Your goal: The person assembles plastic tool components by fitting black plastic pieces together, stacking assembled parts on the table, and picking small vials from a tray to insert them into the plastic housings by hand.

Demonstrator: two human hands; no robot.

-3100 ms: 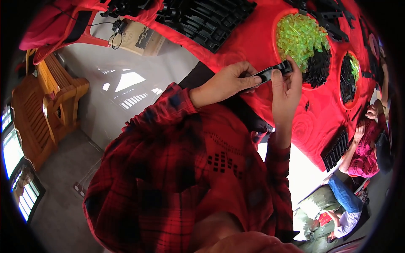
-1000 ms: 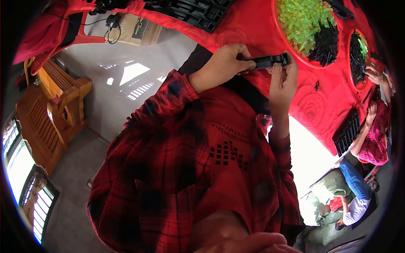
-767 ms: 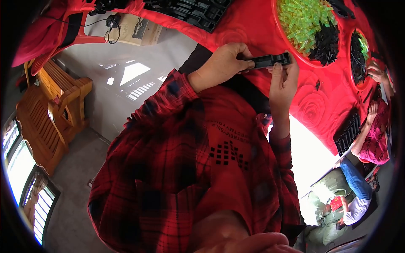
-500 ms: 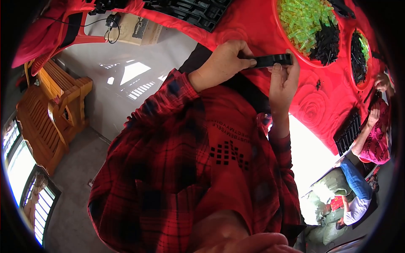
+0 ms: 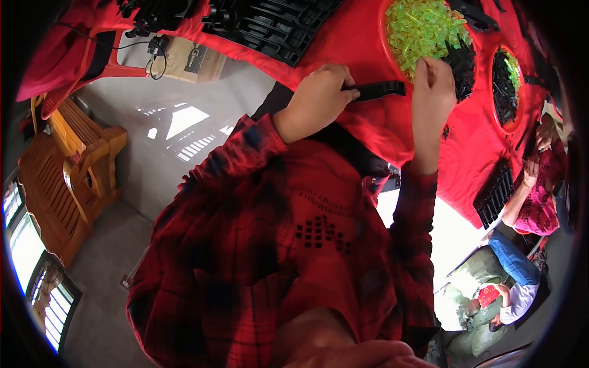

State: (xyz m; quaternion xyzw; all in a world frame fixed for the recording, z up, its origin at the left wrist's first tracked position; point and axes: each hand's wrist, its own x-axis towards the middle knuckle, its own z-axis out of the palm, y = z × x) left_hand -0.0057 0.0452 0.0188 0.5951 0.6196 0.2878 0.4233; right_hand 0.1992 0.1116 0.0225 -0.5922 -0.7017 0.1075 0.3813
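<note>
My left hand (image 5: 319,101) pinches one end of a long black plastic part (image 5: 381,91) with an open, hooked far end, held level above the red-covered table. My right hand (image 5: 434,92) is apart from that part, at the near edge of a red basin (image 5: 385,40). Its fingers are bent and drawn together; what they hold, if anything, is hidden. Many small translucent yellow-green plastic pieces (image 5: 423,27) fill the basin's left side. Small black pieces (image 5: 461,64) lie heaped at its right, partly behind my right hand.
A smaller red basin (image 5: 520,110) holds black and green pieces. Black parts lie in a tray-like array (image 5: 276,27) at the far left, and a black row (image 5: 492,193) stands at the right edge. Another person's arms (image 5: 524,190) work there. A wooden bench (image 5: 61,178) stands left.
My right hand has let go of the black part and moved right and up to the basin's edge. My left hand still holds the part. The view has shifted slightly.
</note>
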